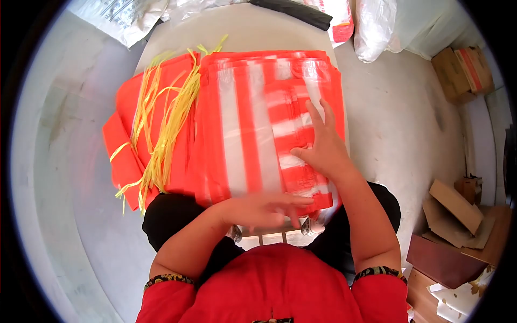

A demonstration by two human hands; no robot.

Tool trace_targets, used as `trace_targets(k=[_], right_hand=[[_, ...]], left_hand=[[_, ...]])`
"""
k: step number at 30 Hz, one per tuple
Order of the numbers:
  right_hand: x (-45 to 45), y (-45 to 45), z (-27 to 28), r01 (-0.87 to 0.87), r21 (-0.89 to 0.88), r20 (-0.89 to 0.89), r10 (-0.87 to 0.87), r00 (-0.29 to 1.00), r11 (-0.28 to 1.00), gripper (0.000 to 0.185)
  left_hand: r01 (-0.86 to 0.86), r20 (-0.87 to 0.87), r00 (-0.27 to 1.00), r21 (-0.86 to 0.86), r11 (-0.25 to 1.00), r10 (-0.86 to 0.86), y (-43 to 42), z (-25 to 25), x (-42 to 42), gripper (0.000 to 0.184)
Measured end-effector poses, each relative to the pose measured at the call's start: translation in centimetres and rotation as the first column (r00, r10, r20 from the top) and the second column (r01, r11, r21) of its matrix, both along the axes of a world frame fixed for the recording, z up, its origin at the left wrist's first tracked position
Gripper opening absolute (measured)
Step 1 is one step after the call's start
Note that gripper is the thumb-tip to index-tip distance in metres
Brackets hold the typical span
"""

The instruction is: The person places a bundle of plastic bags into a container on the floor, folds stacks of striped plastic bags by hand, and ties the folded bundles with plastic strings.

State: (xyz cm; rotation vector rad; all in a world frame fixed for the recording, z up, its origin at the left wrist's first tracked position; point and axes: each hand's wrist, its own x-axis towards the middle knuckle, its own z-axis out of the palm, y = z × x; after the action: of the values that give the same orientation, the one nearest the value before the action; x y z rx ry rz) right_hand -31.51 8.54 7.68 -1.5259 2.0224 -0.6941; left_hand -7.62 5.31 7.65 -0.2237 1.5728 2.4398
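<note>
In front of me lies a stack of red plastic bags with clear, whitish stripes [249, 129]. A narrower folded striped bag [285, 113] rests on the right part of the stack. My right hand [326, 148] is over that folded piece, its thumb and fingers spread and nothing gripped in them. Near the stack's front edge, my left hand [264, 209] is blurred by motion, its fingers stretched out to the right and apart. A bunch of yellow plastic strips [175, 118] lies to the left, across more folded red bags [126, 86].
The pile sits on a pale board [215, 27]. At its far end lie a black roll [293, 12] and white plastic wrapping [375, 27]. Cardboard boxes stand at the right, one open [455, 215] and one farther back [462, 74].
</note>
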Motion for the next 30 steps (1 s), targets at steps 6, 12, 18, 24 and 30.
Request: trace_targets(k=[6,12,18,24,30], right_hand=[[0.0,-0.5,-0.6,0.027,-0.015,0.069,-0.026,0.997,1.000,0.115],[0.6,-0.6,0.1,0.042,0.043,0.236,-0.051,0.970,0.998,0.115],[0.6,-0.7,-1.1,0.054,-0.044,0.280,-0.039,0.959,0.998,0.114],[0.7,-0.9,-0.6,0.064,-0.016,0.426,-0.051,0.903,0.998,0.113],[-0.1,-0.9,-1.9,0.055,-0.077,0.436,-0.016,0.900,0.996,0.114]], left_hand=[[-0.633,-0.108,0.774,-0.122,0.765,0.624,-2.3,-0.8,3.0,0.060],[-0.427,-0.525,0.387,-0.831,-0.357,0.758,-6.7,-3.4,7.3,0.047],[0.071,-0.371,0.474,-0.888,-0.455,0.798,-9.0,-8.6,12.1,0.047],[-0.175,-0.447,0.336,-0.894,-0.412,0.829,-10.0,-7.3,13.7,0.045],[-0.049,-0.461,0.348,-0.878,-0.476,0.816,-10.9,-8.9,15.1,0.046]])
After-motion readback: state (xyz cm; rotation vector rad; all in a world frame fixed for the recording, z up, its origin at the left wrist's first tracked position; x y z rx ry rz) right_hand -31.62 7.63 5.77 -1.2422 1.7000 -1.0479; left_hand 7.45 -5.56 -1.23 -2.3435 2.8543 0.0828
